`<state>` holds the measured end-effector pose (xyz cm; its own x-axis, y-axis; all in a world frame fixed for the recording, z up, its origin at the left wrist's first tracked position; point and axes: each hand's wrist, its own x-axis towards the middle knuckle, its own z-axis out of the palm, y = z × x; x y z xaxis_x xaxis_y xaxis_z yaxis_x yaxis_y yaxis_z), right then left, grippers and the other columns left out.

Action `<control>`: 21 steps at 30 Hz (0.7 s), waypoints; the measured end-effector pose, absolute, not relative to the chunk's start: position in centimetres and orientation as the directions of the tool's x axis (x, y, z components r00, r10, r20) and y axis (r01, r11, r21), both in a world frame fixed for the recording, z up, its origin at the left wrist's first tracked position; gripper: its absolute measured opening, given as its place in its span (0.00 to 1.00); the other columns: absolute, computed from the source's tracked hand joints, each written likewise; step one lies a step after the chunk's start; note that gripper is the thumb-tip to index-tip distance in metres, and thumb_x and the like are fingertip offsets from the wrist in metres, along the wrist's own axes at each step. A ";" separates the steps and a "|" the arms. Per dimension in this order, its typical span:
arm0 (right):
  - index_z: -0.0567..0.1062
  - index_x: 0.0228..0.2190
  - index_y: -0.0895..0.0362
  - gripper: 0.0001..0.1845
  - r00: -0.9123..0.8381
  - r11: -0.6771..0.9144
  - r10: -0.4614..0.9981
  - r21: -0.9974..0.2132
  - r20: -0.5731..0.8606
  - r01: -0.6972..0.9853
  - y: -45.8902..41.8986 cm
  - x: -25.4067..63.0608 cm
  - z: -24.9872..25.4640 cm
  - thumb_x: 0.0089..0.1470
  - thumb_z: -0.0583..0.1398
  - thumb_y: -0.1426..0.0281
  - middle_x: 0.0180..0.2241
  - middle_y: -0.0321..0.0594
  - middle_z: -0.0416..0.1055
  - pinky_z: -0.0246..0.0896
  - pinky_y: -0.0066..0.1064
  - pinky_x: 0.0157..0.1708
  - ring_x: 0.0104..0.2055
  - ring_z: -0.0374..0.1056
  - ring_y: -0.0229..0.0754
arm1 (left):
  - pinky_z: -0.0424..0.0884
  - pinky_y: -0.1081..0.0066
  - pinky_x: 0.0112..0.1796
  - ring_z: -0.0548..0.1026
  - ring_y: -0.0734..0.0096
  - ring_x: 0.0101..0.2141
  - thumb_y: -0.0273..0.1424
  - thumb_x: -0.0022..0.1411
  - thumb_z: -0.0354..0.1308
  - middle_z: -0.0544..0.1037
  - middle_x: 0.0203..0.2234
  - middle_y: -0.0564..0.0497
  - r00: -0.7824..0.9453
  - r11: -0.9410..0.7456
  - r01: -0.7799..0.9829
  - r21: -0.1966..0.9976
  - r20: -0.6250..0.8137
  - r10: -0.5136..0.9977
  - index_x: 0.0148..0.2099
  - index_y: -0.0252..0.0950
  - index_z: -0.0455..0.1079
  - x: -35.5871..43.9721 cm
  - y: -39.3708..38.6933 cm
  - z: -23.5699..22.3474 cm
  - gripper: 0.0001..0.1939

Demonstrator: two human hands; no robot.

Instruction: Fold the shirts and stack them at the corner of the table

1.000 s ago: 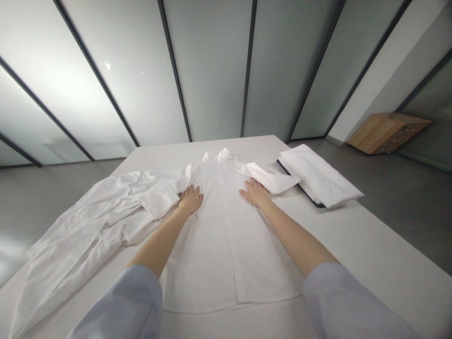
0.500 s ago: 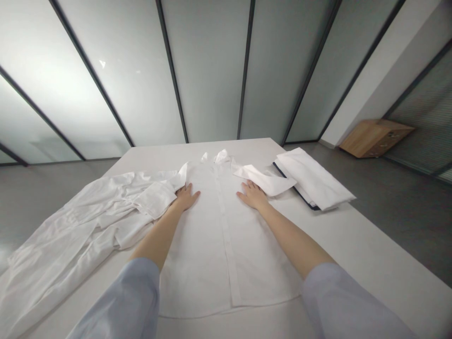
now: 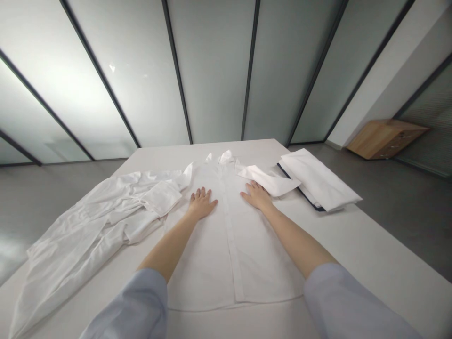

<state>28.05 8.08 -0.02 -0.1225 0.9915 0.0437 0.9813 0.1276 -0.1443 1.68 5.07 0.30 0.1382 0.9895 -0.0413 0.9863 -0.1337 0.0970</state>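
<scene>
A white button shirt lies flat, front up, on the white table, collar at the far end. My left hand rests flat on the shirt's chest left of the button placket, fingers spread. My right hand lies flat on the chest right of the placket, just below a folded-over sleeve. Both hands hold nothing. The other sleeve is folded at the shirt's left edge.
A crumpled white garment spreads over the table's left side and hangs off the near left edge. A folded stack of white cloth on a dark board sits at the far right. A wooden cabinet stands on the floor beyond.
My left hand has slid right from the shirt's left edge toward the placket and spread its fingers flat. My right hand has stayed in about the same spot.
</scene>
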 end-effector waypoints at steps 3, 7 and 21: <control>0.65 0.59 0.60 0.30 -0.134 0.147 0.987 -0.159 0.087 0.976 7.9 28.3 -0.2 0.62 0.51 0.56 0.66 0.54 0.53 0.46 0.40 0.62 0.67 0.50 0.53 | 0.48 0.50 0.63 0.49 0.49 0.67 0.50 0.67 0.41 0.52 0.68 0.39 0.148 -0.149 0.985 0.090 0.013 0.989 0.68 0.37 0.54 1.9 4.3 0.1 0.34; 0.70 0.55 0.59 0.24 -0.149 0.178 0.977 -0.198 0.155 0.964 7.9 28.7 -0.6 0.61 0.53 0.61 0.63 0.50 0.59 0.48 0.36 0.61 0.65 0.53 0.48 | 0.52 0.56 0.62 0.57 0.54 0.64 0.45 0.66 0.47 0.60 0.65 0.42 0.149 -0.159 0.973 0.166 0.070 0.986 0.63 0.37 0.62 1.4 4.0 0.7 0.28; 0.77 0.36 0.57 0.12 -0.050 0.355 0.833 -0.462 0.551 0.813 7.7 29.8 0.0 0.56 0.54 0.70 0.37 0.45 0.78 0.66 0.35 0.42 0.39 0.72 0.47 | 0.68 0.64 0.49 0.76 0.59 0.47 0.34 0.63 0.53 0.80 0.44 0.44 0.063 -0.158 0.873 0.461 0.215 0.975 0.48 0.34 0.74 0.2 5.2 0.7 0.16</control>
